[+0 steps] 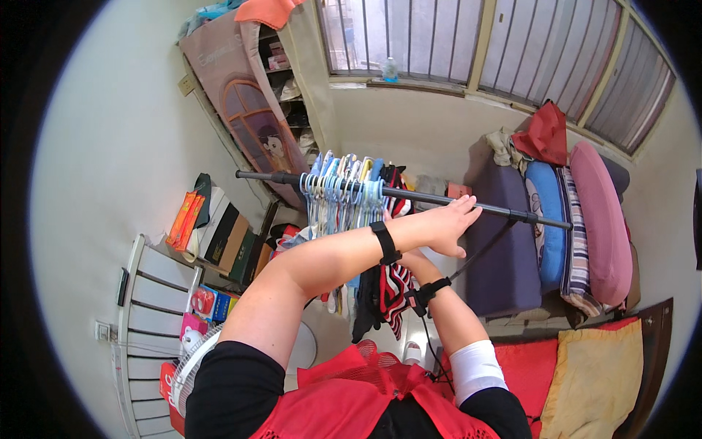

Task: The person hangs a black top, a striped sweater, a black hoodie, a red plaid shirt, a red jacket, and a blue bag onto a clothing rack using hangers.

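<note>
My left arm reaches across to the right, and my left hand (449,225) is open, fingers stretched out at the black rail (424,196) of a clothes rack. Whether it touches the rail I cannot tell. My right arm (455,314) passes beneath the left forearm, which hides most of my right hand (417,265) and its fingers, close to the hung clothes. Several light blue and white hangers (340,184) are bunched on the left half of the rail. A red, black and white striped garment (395,296) hangs below my forearm. Black bands circle both wrists.
A purple sofa (501,241) with a pink cushion (601,219) and a blue cushion (545,219) stands to the right. A fabric wardrobe (252,110) is at the far left. Boxes (227,234) and a white metal rack (150,322) line the left wall. A fan (191,366) stands near.
</note>
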Demonstrator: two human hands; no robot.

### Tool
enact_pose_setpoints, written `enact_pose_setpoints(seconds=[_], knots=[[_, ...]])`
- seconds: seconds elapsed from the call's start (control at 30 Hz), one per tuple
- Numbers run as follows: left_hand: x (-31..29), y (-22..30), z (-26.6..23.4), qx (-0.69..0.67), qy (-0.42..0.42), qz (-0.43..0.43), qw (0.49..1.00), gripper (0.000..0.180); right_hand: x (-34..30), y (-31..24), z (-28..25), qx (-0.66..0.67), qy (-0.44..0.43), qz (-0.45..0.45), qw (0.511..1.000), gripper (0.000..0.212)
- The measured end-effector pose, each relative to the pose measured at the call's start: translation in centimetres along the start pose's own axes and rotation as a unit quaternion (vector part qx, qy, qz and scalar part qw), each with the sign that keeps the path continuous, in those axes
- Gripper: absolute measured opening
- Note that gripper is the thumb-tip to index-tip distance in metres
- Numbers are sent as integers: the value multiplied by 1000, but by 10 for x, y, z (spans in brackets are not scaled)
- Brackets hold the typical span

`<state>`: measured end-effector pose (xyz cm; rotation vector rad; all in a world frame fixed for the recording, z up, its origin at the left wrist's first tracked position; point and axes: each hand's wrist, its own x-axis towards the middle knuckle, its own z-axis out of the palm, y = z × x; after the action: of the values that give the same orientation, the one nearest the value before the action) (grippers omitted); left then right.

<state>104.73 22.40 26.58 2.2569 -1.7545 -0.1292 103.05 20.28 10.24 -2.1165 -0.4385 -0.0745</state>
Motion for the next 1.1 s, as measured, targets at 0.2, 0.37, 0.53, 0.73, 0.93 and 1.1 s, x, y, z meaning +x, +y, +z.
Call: enact_pose_setpoints(seconds=[0.2,0.37,0.53,0.73,0.93,1.1], knots=[[-12,-14,-4,-7,-4,8,1000,107,2,-21,7,97,-48,13,994,79],[-6,-6,-2,-18,-6,35,999,110,-16,-45,-4,168,-70,52,982,64],[-12,-12,6,11,18,59,998,104,-53,-55,-2,16,-60,15,998,62],[-9,-7,17,54,30,43,997,96,-119,-62,-31,108,-104,205,967,87],[-23,12,24,95,53,2,994,86,-232,-90,-72,108,-6,288,951,70],[-25,56,52,129,71,-33,989,77,-362,-101,-94,49,112,304,945,63]])
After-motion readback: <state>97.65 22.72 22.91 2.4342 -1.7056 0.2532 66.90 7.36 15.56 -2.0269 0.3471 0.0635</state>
